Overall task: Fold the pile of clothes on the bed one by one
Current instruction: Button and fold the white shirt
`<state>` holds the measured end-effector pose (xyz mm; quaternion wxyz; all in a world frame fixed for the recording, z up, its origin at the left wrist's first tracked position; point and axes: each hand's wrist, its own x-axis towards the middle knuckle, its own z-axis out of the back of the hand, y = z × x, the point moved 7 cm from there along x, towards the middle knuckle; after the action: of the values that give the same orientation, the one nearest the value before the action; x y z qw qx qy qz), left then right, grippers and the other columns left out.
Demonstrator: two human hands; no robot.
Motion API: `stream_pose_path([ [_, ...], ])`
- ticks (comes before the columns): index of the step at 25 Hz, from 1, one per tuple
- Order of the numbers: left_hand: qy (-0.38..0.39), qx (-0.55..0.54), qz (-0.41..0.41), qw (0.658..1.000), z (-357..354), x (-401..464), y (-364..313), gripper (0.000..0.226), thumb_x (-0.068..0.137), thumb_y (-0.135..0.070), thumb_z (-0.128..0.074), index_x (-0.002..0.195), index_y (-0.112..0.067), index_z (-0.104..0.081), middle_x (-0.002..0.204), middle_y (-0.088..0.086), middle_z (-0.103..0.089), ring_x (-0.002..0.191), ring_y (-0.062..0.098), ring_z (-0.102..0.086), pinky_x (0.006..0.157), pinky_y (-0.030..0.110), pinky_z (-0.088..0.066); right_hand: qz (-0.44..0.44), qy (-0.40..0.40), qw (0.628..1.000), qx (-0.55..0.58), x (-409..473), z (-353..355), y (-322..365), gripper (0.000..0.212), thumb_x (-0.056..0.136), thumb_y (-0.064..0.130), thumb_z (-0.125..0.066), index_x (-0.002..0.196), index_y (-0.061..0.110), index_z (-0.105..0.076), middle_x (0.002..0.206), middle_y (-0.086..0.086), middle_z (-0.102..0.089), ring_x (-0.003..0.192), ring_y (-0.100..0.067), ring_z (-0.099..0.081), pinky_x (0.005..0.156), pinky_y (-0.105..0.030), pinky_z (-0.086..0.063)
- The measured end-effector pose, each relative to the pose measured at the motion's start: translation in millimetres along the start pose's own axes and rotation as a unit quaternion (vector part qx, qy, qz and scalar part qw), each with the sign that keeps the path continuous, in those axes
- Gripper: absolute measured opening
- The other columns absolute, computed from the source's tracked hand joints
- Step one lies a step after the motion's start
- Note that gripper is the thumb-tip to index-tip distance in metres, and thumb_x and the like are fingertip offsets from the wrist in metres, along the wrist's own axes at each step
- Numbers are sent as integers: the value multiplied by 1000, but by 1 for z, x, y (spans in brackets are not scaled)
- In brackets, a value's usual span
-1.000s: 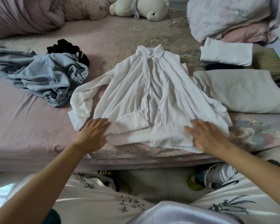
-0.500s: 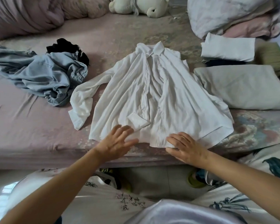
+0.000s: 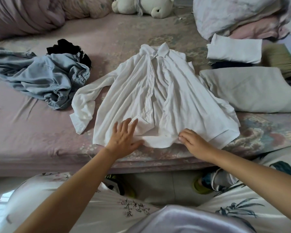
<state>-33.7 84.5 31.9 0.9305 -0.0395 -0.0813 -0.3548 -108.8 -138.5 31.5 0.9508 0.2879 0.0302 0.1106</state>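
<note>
The white collared shirt (image 3: pixel 160 98) lies spread front-up on the bed (image 3: pixel 32 132), collar toward the far side and hem at the near edge. One sleeve extends to the left, bent back on itself. The left hand (image 3: pixel 124 137) lies flat on the lower left front panel, fingers straight and spread, gripping nothing. The right hand (image 3: pixel 194 142) rests at the hem, fingers bent with their tips on the fabric edge; whether they pinch the cloth cannot be determined. To the left sits an unfolded denim garment (image 3: pixel 45 78) with a black garment (image 3: pixel 69 47) behind it. To the right lie a folded grey garment (image 3: pixel 252 91) and a folded white garment (image 3: pixel 233 49).
</note>
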Motion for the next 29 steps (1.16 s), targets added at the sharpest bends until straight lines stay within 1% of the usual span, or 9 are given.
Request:
stream_pose_path([
  [2,12,-11,-5,1000,0,-4,1,82,73,-36,-67,142,-15,-28,139,26,-42,119,44,-50,90,59,-45,36,40,998,-42,-9,-5,-1,20,100,15,-42,94,3,-55,91,3,-46,86,-13,-43,79,-23,-34],
  [4,0,-153,146,977,7,-6,17,95,73,-13,-70,148,-19,-12,148,29,-23,120,47,-45,91,51,-46,75,120,980,-139,-14,-18,-4,18,100,21,-44,98,8,-57,97,3,-48,88,-10,-39,81,-24,-32],
  [7,60,-374,323,867,-5,-9,29,86,83,-9,-63,150,-11,-9,122,14,-50,104,29,-55,80,26,-45,101,66,972,-204,-8,-16,8,20,94,30,-53,94,11,-59,94,0,-56,84,-15,-49,74,-25,-40],
  [11,179,-399,234,868,-5,-15,16,53,82,0,-60,132,-12,-47,83,-2,-53,71,12,-50,64,22,-43,126,-20,943,-307,3,-34,28,51,59,37,-84,98,10,-66,94,-5,-64,79,-24,-63,59,-34,-52],
  [15,261,-228,183,920,-7,-27,16,78,85,-18,-65,148,-18,-18,124,10,-39,100,29,-53,83,33,-44,156,-58,925,-341,13,-40,32,30,54,12,-82,79,9,-66,78,-7,-62,65,-24,-59,51,-31,-48],
  [18,-4,3,22,1000,18,-18,-9,73,81,-29,-66,142,-16,-28,132,23,-43,104,39,-56,86,44,-44,218,-68,905,-358,-2,-42,42,45,69,40,-71,102,10,-64,101,-11,-62,88,-27,-60,71,-36,-51],
  [21,-81,86,-211,970,-2,-32,-56,50,79,-41,-58,121,-16,-46,118,18,-52,100,34,-54,85,45,-44,183,-6,884,-430,-11,-64,27,66,72,36,-61,131,10,-48,123,-18,-51,110,-33,-47,85,-48,-46],
  [25,49,138,-92,985,-34,-21,-64,84,66,-74,-49,120,-10,-47,118,16,-47,104,34,-48,90,56,-43,148,-40,908,-390,2,-42,13,45,80,25,-53,118,2,-62,116,-19,-62,105,-33,-61,82,-43,-54],
  [29,39,82,-32,995,-31,-1,-83,38,61,-27,-68,92,-7,-58,86,15,-56,72,30,-54,69,43,-47,113,-79,978,-157,3,-17,25,35,90,24,-41,90,1,-67,84,-12,-69,74,-28,-67,62,-35,-55],
])
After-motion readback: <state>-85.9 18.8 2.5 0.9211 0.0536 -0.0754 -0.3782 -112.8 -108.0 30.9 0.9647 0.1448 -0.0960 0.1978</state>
